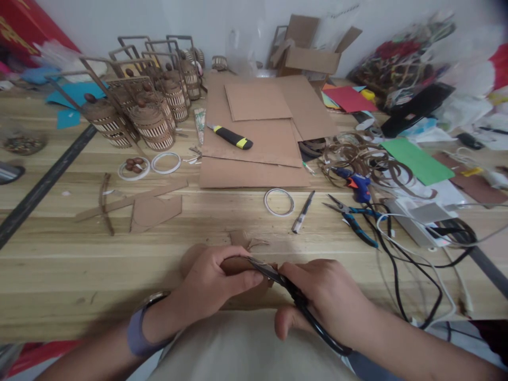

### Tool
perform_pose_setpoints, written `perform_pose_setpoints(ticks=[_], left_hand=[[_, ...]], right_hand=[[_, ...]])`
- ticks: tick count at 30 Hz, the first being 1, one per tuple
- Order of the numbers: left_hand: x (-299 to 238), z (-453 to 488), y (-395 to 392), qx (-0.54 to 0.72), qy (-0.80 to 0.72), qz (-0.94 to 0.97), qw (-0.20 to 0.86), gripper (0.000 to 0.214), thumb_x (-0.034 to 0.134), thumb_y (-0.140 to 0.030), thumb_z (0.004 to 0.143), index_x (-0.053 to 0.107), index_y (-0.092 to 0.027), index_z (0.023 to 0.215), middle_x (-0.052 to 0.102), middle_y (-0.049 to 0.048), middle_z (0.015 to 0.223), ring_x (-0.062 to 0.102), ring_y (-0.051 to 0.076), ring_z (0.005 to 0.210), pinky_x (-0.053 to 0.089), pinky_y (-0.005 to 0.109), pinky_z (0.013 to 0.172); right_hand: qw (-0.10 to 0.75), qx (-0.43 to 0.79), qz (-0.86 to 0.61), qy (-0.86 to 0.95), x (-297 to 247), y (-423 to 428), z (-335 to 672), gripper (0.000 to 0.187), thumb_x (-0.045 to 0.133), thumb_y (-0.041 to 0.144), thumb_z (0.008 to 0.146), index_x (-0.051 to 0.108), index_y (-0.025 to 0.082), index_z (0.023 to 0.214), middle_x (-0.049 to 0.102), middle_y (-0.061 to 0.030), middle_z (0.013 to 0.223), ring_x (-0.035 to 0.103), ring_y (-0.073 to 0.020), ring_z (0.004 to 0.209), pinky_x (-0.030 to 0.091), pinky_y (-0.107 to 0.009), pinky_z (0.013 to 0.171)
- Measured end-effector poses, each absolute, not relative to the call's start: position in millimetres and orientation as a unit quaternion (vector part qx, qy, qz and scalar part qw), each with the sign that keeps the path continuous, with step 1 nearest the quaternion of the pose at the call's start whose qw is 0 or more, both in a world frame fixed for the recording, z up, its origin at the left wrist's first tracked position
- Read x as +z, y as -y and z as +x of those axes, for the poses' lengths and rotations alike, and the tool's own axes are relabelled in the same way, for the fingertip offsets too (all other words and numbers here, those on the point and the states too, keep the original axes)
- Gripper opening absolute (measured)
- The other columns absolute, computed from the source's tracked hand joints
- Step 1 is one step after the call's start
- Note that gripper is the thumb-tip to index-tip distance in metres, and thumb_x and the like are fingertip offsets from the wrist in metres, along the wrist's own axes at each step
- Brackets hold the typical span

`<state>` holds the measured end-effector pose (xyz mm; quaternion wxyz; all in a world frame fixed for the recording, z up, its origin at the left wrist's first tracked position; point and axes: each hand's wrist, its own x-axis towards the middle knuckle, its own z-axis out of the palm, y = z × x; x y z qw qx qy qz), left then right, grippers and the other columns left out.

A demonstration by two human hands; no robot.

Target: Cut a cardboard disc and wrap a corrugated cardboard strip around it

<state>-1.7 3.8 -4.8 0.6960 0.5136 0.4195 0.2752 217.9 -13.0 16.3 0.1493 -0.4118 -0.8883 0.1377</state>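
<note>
Cardboard piece (235, 266): at worktop's (99, 280) front edge, over the lap; pinched between left thumb and fingers, just left of right hand.
Scissors (302, 301): blades point left, touching cardboard's edge; blade spread, can't tell.
Left hand (210, 280): clamped on cardboard, thumb on near side.
Right hand (333, 286): wrapped round scissors handles.
Room: small scrap (238, 238) just beyond left hand; past it, strip of plain wood up to white ring (279, 202) and slim pen-like tool (304, 211).
Far side: cardboard sheets (254, 175), box cutter (232, 137) on top.
Right side: pliers (351, 217), cables (397, 275) near right forearm.
Left side: cardboard offcut (156, 213).
</note>
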Motion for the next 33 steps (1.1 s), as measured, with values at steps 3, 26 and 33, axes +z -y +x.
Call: perform_pose_setpoints(ticks=[3, 26, 33], left_hand=[[-5.9, -2.3, -4.4, 0.268, -0.427, 0.526, 0.685, 0.016, 0.072, -0.036, 0.081, 0.071, -0.021, 0.086, 0.075, -0.0021, 0.080, 0.066, 0.015, 0.074, 0.047, 0.022, 0.063], [-3.3, 0.6, -3.4, 0.309, -0.486, 0.408, 0.708, 0.028, 0.081, -0.043, 0.068, 0.070, -0.020, 0.082, 0.070, -0.0015, 0.077, 0.064, 0.018, 0.077, 0.047, 0.026, 0.069], [1.0, -3.0, -4.0, 0.274, -0.443, 0.512, 0.682, 0.023, 0.073, -0.039, 0.081, 0.077, -0.023, 0.098, 0.077, -0.0001, 0.093, 0.068, 0.020, 0.089, 0.051, 0.028, 0.079]], right_hand=[[0.129, 0.138, -0.420, 0.888, 16.1, 13.5, 218.0, 0.064, 0.041, 0.079, 0.088, 0.056, 0.019, 0.070, 0.059, 0.0001, 0.048, 0.054, -0.0139, 0.039, 0.023, -0.028, 0.045], [0.132, 0.412, -0.524, 0.734, 13.5, 10.1, 224.1, 0.063, 0.051, 0.081, 0.081, 0.064, 0.020, 0.086, 0.056, 0.0032, 0.058, 0.049, -0.0131, 0.052, 0.030, -0.023, 0.049], [0.070, 0.308, -0.488, 0.814, 29.4, 5.0, 223.5, 0.069, 0.044, 0.087, 0.079, 0.064, 0.020, 0.081, 0.062, -0.0016, 0.058, 0.055, -0.0166, 0.052, 0.028, -0.026, 0.051]])
